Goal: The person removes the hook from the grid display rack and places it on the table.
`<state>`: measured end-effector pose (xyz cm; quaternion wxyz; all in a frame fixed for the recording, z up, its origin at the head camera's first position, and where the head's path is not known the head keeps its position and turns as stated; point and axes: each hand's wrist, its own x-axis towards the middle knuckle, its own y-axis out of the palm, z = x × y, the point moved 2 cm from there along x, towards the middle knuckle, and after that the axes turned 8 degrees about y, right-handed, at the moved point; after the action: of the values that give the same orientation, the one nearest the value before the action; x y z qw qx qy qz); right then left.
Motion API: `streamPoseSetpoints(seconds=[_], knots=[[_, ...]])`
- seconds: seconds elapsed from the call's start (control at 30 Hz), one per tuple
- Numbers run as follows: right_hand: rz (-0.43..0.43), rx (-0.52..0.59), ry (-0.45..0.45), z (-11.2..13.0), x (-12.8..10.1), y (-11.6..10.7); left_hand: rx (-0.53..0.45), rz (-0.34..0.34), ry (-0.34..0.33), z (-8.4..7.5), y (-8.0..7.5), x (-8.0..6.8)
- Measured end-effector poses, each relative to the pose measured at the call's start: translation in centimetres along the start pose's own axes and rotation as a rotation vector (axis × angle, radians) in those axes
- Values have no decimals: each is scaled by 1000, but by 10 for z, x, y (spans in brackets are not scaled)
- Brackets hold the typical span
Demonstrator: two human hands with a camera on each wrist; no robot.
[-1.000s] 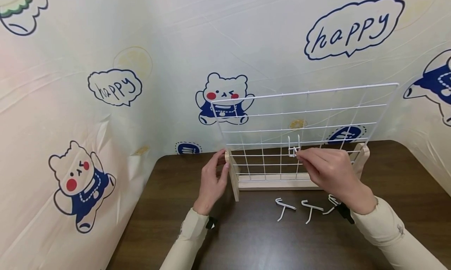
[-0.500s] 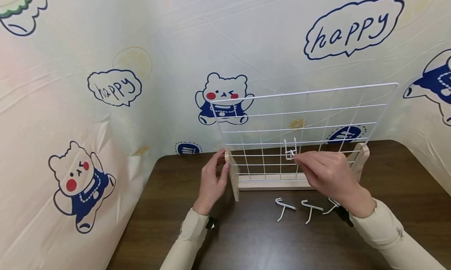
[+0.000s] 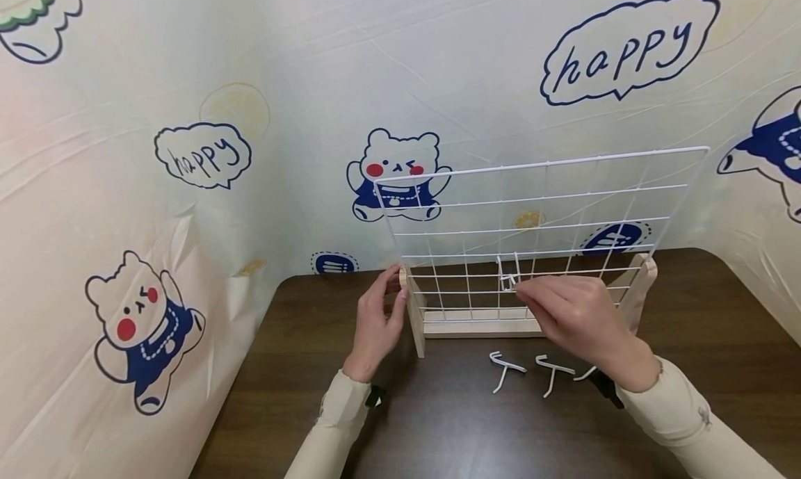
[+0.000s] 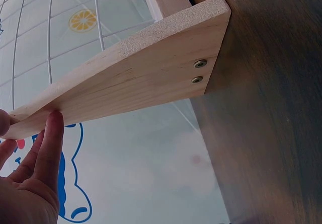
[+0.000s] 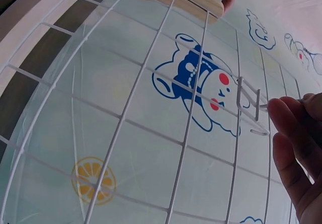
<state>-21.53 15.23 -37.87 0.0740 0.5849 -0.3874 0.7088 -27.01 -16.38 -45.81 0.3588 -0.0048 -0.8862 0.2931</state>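
A white wire grid rack with wooden side boards stands on the table. My left hand holds the upper end of its left side board, fingertips on the wood. Between the thumb and fingers of my right hand is a white double-prong wire hook, prongs pointing up in the head view. The hook is at the front of the grid, left of centre, overlapping its lower wires. In the right wrist view, the hook's frame lies close to a grid wire. My fingertips cover its pinched end.
Two white wire hooks, one on the left and one on the right, lie on the brown table before the rack. Part of a third hook shows beneath my right wrist. Behind hangs a printed curtain.
My right hand has moved the hook left and slightly down along the grid. My left hand and the rack have stayed in place.
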Motion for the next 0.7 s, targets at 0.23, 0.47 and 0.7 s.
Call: streamPoseSetpoints(seconds=[0.23, 0.47, 0.7], knots=[[20, 18, -7, 3, -2, 5, -6, 5, -15, 0, 0, 0], [15, 23, -21, 6, -4, 10, -7, 4, -12, -1, -1, 1], [14, 27, -31, 9, -6, 14, -1, -4, 2, -1, 0, 0]])
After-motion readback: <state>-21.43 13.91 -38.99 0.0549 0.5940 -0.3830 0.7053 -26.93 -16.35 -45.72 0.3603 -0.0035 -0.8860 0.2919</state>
